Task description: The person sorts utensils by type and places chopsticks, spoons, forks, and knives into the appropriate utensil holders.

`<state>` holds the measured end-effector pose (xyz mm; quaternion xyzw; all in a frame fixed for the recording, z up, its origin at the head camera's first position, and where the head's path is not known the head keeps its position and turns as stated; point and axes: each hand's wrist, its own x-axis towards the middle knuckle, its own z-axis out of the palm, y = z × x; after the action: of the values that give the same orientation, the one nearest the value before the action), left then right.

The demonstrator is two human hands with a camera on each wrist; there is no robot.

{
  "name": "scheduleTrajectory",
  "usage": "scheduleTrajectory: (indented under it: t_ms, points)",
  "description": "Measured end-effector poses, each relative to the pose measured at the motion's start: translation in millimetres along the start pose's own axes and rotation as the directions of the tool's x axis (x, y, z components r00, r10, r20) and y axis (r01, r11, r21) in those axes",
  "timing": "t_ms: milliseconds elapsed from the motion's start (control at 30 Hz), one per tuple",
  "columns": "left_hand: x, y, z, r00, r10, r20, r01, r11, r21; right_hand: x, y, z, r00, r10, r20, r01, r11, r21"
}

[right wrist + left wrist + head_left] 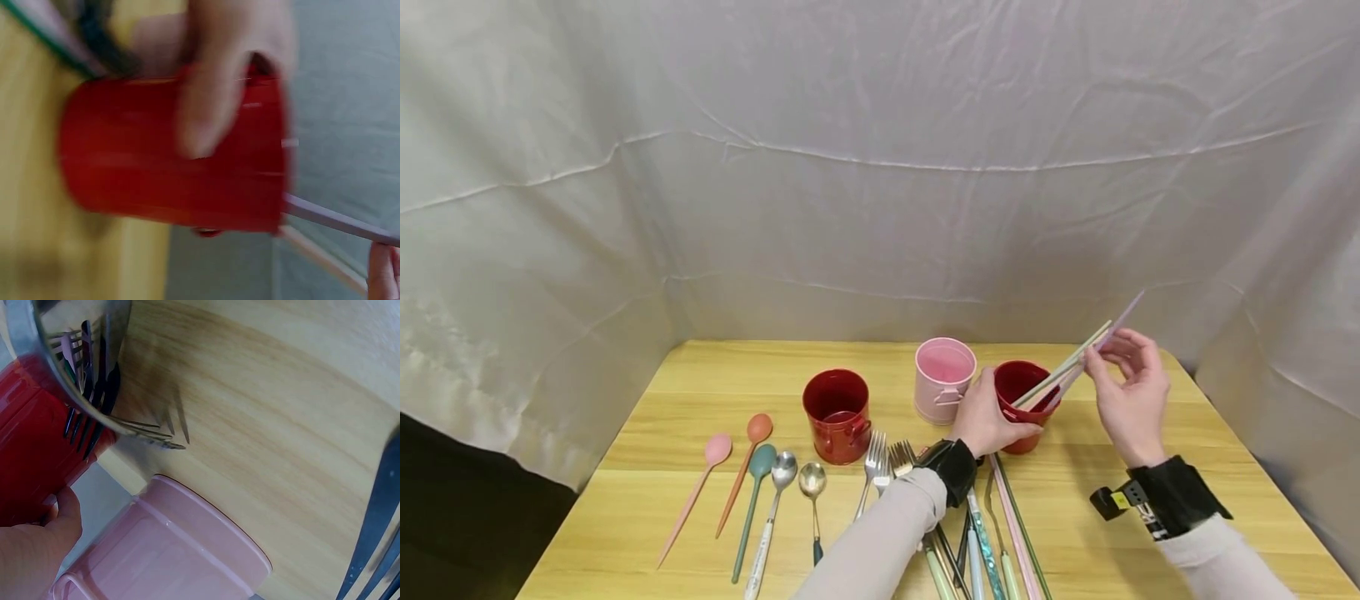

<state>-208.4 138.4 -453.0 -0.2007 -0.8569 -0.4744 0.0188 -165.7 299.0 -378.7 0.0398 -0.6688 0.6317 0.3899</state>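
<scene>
My left hand [988, 419] grips the right-hand red bucket [1021, 441], its thumb lying across the front wall. That bucket stands on the table with its mouth tilted slightly; several thin chopsticks, including a pale green one [1072, 359], lean out of it to the right. In my right hand [1133, 398], thumb and fingertips pinch a light purple chopstick [1124, 314] above the rim. The right wrist view shows this purple chopstick [334, 220] coming out of the bucket's mouth, with fingertips [381, 270] at its outer part.
A pink bucket [934, 402] stands just left of my left hand, and another red bucket [841, 439] farther left. Several spoons [761, 463] lie at the left. Forks [875, 458], knives and more chopsticks [1027, 542] lie around and under my left forearm.
</scene>
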Motion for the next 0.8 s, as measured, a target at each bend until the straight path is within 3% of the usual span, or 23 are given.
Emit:
scheduleTrajectory:
  t_ms: [133,300,467,633,800]
  points:
    - [1.0,2.0,-0.5,1.000,0.028,0.000,-0.028,0.999,0.016,-10.7,14.6,-7.3,0.998,0.055,0.024,-0.047,0.971,-0.234]
    - [2.6,2.8,-0.9,0.998,0.063,-0.019,-0.062,0.998,0.029,-24.1,24.0,-15.7,0.991,0.118,0.063,-0.093,0.946,-0.310]
    - [3.0,1.6,-0.8,0.997,0.071,-0.025,-0.070,0.997,0.035,-37.8,33.3,-24.9,0.973,0.135,0.186,-0.054,0.922,-0.385]
    - [2.7,-1.9,1.2,0.997,0.075,-0.032,-0.073,0.996,0.043,-51.8,34.7,-32.3,0.936,0.164,0.311,0.003,0.880,-0.474]
    - [2.3,-4.2,2.2,0.997,0.069,-0.034,-0.067,0.997,0.049,-60.7,35.0,-40.6,0.881,0.244,0.406,0.020,0.836,-0.548]
